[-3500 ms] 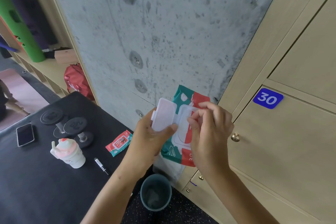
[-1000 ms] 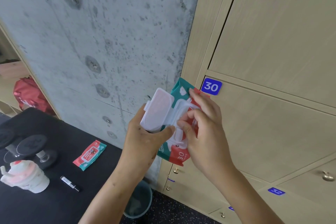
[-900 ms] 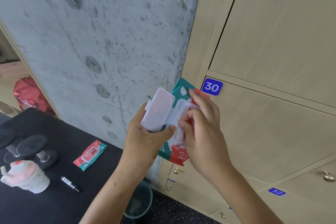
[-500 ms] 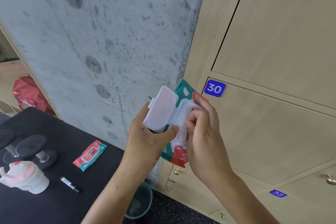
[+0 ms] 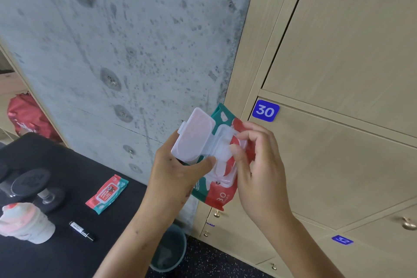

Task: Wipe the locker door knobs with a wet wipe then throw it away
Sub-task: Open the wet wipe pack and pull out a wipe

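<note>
While left hand (image 5: 178, 171) grips pack (image 5: 222, 196), right hand (image 5: 259, 165) pinches

Both hands are up in front of the wipes pack (image 5: 216, 196). The left hand (image 5: 178, 174) holds the pack from the left, thumb across its front. The right hand (image 5: 259, 165) pinches at its opening with curled fingers.

Glossy plastic wipes pack (image 5: 212, 196), matt wood-grain locker doors (image 5: 338, 176), rough concrete wall (image 5: 126, 40).
</note>
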The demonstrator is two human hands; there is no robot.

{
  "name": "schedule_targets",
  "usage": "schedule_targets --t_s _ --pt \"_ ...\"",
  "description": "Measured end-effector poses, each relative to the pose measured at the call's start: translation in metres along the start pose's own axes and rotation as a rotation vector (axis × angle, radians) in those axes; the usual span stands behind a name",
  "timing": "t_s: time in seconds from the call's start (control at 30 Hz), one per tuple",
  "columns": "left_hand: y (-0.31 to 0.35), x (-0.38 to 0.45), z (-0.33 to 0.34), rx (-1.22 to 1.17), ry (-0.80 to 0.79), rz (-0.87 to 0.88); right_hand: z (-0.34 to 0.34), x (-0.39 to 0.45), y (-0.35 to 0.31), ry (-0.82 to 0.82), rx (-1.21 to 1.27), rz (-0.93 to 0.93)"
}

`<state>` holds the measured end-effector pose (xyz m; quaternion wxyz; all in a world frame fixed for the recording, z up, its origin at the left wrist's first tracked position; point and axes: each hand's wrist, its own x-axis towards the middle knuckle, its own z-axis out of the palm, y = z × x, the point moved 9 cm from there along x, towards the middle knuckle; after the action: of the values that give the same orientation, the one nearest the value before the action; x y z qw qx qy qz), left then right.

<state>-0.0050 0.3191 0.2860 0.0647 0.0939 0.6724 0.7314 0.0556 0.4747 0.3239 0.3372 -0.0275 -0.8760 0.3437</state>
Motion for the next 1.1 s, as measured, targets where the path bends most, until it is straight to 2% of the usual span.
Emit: schedule_targets --t_s 0.1,0.23,0.47,0.53,0.77,0.9,1.1 --pt "-0.003 0.003 0.0 0.009 0.0 -0.004 0.002 0.001 -0.001 -0.03 -0.073 -0.034" --pt "-0.003 0.005 0.0 0.001 0.001 0.0 0.0 0.002 0.0 0.01 -0.1 -0.043" --pt "-0.007 0.005 0.005 0.012 -0.031 -0.022 0.001 0.004 0.004 0.053 -0.075 -0.015" --pt "-0.01 0.006 0.006 0.011 -0.04 -0.034 -0.003 0.005 0.012 0.067 -0.068 0.05" --pt "-0.017 0.008 0.008 -0.043 -0.055 -0.073 -0.017 0.012 0.03 0.103 0.056 0.194" --pt "-0.018 0.01 0.012 -0.014 -0.061 -0.075 -0.02 0.014 0.05 0.131 0.209 0.317" --pt "-0.021 0.009 0.015 0.009 -0.076 -0.057 -0.037 0.019 0.062 0.236 0.354 0.379"
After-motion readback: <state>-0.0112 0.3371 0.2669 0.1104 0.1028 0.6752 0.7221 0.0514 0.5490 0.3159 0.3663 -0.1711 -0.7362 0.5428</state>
